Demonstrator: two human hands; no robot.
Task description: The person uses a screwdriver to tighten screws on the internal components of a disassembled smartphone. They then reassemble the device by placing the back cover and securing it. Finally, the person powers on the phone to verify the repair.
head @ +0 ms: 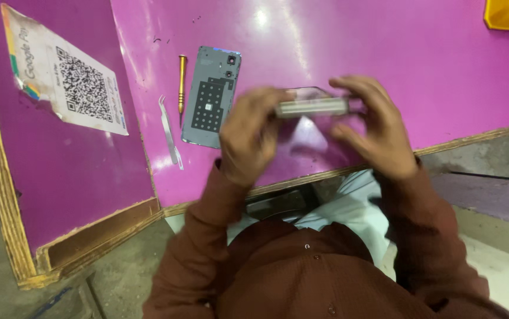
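Observation:
Both hands hold a slim phone body (312, 105) edge-on above the purple table (325, 47). My left hand (248, 133) grips its left end and my right hand (375, 127) grips its right end; the hands are motion-blurred. To the left, a grey phone back cover (212, 97) lies inside up on the table, with a dark perforated patch and camera holes. Beside it lie a yellow-handled screwdriver (181, 82) and white tweezers (170, 133).
A paper sheet with a square printed code (65, 74) is stuck on the purple board at the left. A yellow object (507, 13) sits at the far right corner. The table's wooden front edge (301, 177) runs just under my wrists.

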